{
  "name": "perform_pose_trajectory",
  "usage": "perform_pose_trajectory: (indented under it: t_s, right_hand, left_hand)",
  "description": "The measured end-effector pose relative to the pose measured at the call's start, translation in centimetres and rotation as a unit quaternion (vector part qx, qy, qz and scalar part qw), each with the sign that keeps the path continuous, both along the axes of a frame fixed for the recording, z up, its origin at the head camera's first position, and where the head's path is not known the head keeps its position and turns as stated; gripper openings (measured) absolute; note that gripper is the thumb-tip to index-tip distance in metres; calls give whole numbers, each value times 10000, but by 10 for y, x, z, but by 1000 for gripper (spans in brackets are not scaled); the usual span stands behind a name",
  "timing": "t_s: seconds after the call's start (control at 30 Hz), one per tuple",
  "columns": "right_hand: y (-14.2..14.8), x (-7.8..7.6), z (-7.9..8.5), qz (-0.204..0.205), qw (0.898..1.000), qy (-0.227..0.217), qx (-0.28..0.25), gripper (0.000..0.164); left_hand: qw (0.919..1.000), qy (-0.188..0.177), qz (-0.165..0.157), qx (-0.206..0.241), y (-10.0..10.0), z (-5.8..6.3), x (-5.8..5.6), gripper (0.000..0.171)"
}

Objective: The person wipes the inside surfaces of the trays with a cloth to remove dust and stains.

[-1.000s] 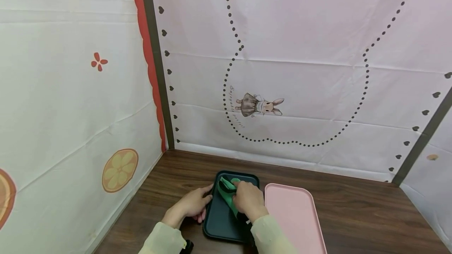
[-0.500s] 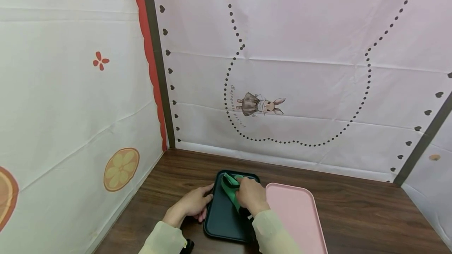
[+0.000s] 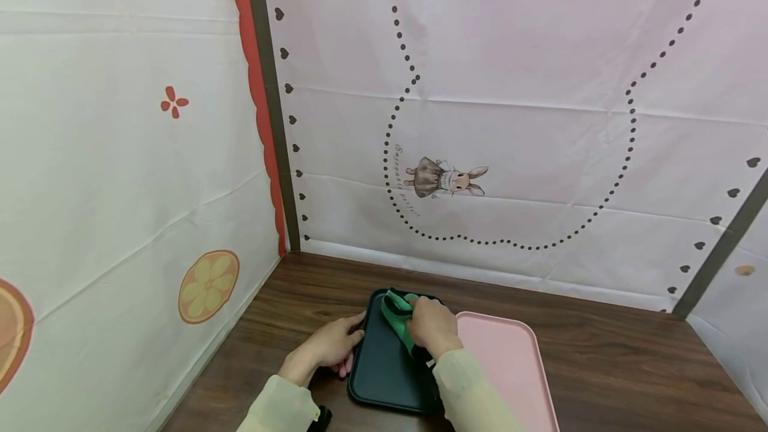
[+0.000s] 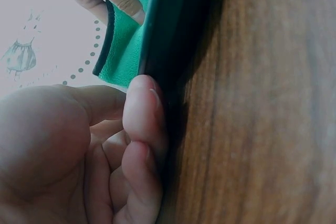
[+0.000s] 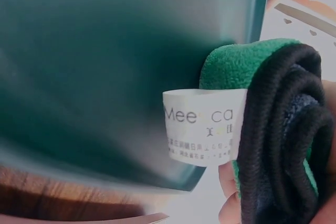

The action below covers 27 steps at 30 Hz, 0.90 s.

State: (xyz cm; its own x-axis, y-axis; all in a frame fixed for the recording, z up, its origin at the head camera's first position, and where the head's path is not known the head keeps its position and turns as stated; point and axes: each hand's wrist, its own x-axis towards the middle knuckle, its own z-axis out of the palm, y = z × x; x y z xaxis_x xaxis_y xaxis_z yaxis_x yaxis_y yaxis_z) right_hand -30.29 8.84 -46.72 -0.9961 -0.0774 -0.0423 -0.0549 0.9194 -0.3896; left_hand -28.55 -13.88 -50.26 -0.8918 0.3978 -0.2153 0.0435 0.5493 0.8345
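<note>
A dark green rectangular tray (image 3: 384,379) lies on the table. My left hand (image 3: 330,344) grips its left rim; in the left wrist view, the curled fingers (image 4: 142,114) are right at the tray's side (image 4: 181,19). Over the tray's far part, my right hand (image 3: 435,325) holds a folded green cloth (image 3: 395,312) with black edging, bunched under the fingers. In the right wrist view the cloth (image 5: 231,66) shows several folded layers and a white printed label (image 5: 202,124) sticking out over the tray surface. The right palm is mostly hidden there.
A pink tray (image 3: 504,365) lies close along the right side of the green one. Brown wood table (image 3: 624,365) extends to the right. Printed white cloth walls (image 3: 528,152) stand at the back and left. A small black object (image 3: 321,419) shows by the left sleeve.
My right hand has slid the cloth a little to the right and away over the green tray. The left hand stays on the rim. The head view has shifted slightly.
</note>
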Motion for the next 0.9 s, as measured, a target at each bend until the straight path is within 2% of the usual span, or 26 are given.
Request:
perform_pose_trajectory:
  t_s: [0.33, 0.9]
  right_hand:
    - [2, -6, 0, -76, 9999, 30, 128, 50]
    - [8, -11, 1, -197, 9998, 23, 89, 29]
  left_hand:
    - [10000, -8, -1, -22, 0, -1, 0, 56]
    - [9999, 63, -67, -114, -1, -3, -2, 57]
